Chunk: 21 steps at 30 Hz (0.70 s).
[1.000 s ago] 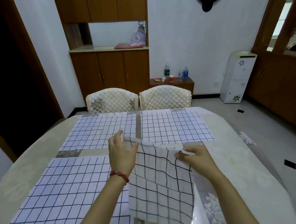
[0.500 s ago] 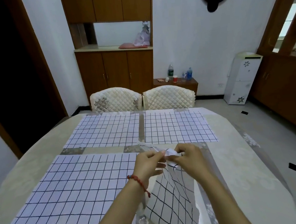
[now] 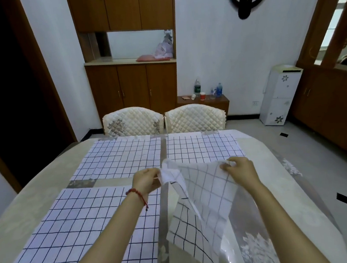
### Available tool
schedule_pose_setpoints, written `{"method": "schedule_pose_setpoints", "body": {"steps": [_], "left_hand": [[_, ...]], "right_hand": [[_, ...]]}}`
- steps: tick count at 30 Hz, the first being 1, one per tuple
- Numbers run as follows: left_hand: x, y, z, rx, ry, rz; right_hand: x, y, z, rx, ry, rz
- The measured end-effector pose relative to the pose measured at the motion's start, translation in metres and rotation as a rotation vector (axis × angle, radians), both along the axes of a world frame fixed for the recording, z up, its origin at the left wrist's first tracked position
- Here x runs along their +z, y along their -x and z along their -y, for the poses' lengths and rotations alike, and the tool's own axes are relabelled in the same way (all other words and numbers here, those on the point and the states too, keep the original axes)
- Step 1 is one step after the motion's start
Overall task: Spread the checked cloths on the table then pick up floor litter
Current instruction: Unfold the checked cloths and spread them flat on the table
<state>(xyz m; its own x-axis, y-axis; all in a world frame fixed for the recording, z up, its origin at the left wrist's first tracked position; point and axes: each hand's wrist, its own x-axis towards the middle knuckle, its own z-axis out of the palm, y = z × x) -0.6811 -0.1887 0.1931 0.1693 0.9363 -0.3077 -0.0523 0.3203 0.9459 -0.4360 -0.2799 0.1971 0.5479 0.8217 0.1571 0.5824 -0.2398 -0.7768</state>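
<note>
Above the table (image 3: 301, 193): checked cloth (image 3: 204, 194), top edge pinched between left hand (image 3: 146, 181) and right hand (image 3: 241, 170), remainder hanging below.

Illumination is moderate and even with a cool bluish cast. Daylight enters through the window (image 3: 345, 8) at 2 o'clock, locally overexposed. The doorway (image 3: 0, 84) at 10 o'clock is nearly black. The bench (image 3: 282, 216) shows soft glare at 5 o'clock. Wide-angle distortion bows vertical edges. Shadows are faint; the cloth (image 3: 205, 202) shows slight motion blur.
</note>
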Motion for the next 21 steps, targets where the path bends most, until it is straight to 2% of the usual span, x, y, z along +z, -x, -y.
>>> {"method": "schedule_pose_setpoints", "body": {"steps": [5, 8, 12, 17, 21], "left_hand": [[0.025, 0.009, -0.044, 0.106, -0.124, -0.066], [0.044, 0.016, -0.060, 0.126, -0.321, -0.230], [0.066, 0.033, -0.061, 0.100, -0.590, -0.276], [0.043, 0.049, -0.032, 0.074, -0.953, -0.517], [0.004, 0.054, -0.006, -0.013, -1.186, -0.643]], "right_hand": [[0.030, -0.044, -0.018, -0.161, -0.142, 0.002], [0.050, -0.061, -0.016, -0.227, -0.272, 0.026], [0.060, -0.078, 0.009, -0.228, -0.425, 0.072], [0.022, -0.088, 0.054, -0.233, -0.453, 0.254], [-0.024, -0.094, 0.087, -0.269, -0.439, 0.197]]}}
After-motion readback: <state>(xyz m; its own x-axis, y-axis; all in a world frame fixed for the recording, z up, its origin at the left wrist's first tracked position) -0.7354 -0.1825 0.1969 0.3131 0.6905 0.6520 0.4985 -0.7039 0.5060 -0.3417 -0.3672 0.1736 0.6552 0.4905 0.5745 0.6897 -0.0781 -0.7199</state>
